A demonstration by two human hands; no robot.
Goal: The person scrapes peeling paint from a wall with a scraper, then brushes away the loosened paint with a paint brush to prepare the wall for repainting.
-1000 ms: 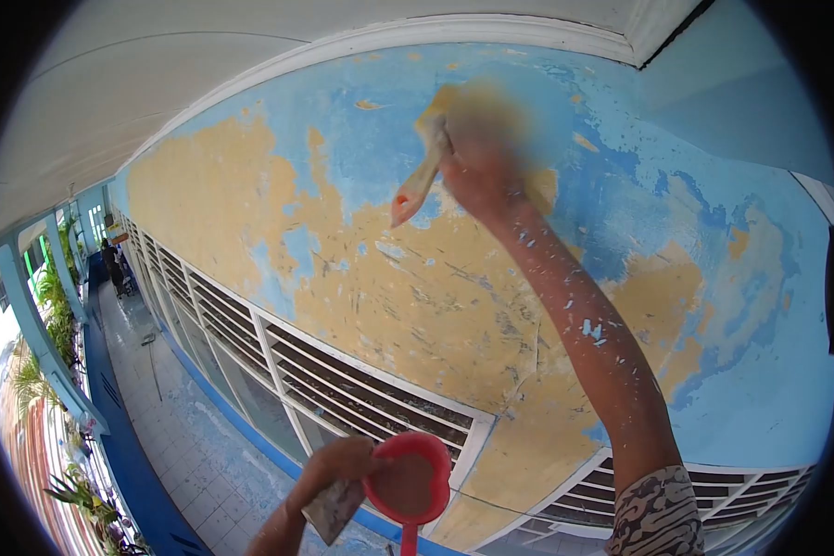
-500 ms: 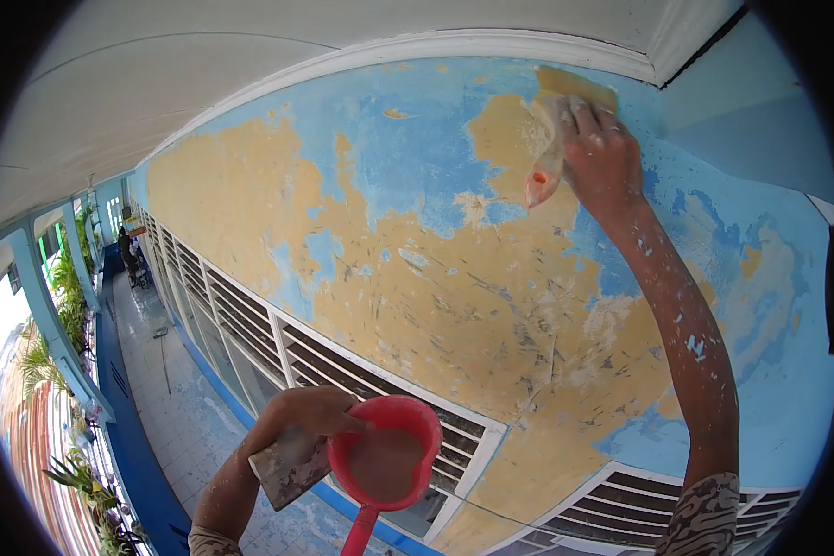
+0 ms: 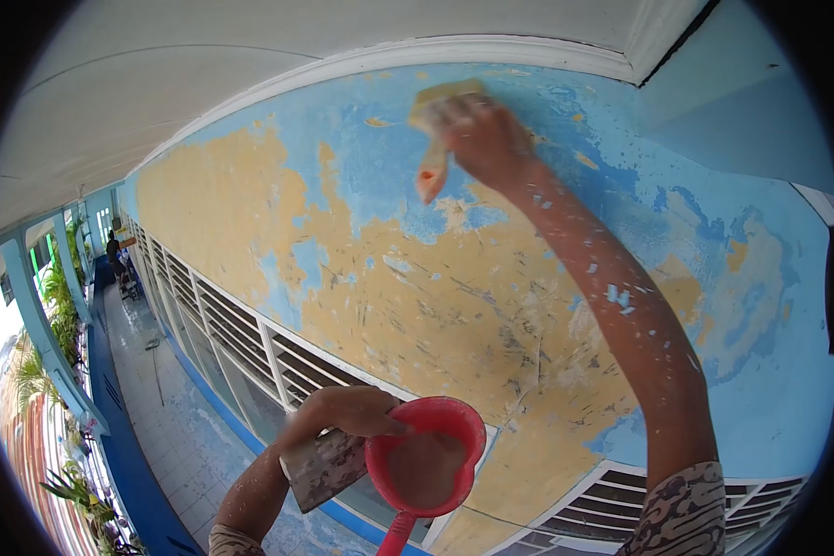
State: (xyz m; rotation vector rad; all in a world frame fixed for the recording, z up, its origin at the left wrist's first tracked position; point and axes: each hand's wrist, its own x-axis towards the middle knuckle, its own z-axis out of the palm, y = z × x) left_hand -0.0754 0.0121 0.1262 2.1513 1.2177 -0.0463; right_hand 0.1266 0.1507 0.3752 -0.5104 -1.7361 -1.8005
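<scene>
A wide flat paintbrush [image 3: 433, 153] with an orange-tipped handle is gripped in my right hand [image 3: 491, 139]. Its head lies against the upper wall, just below the ceiling trim; hand and brush are blurred. Lower down, my left hand [image 3: 347, 412] is closed over the rim of a red plastic dipper [image 3: 479, 435] that contains murky brownish liquid [image 3: 426, 468]. A flat, stained scraper blade [image 3: 322, 468] sticks out under the same hand; its handle is hidden. White flecks dot my right forearm.
Peeling blue paint and tan patches cover the wall [image 3: 417, 306]. Louvred windows [image 3: 241, 324] run along its lower part. To the left, a tiled walkway [image 3: 162, 389] has a long-handled tool on it, a person [image 3: 116, 255] far off, and plants [image 3: 60, 324] beside the columns.
My right hand has swept the paintbrush leftward along the top of the wall. The dipper, scraper and left hand sit slightly further right in view; the view itself has shifted a little.
</scene>
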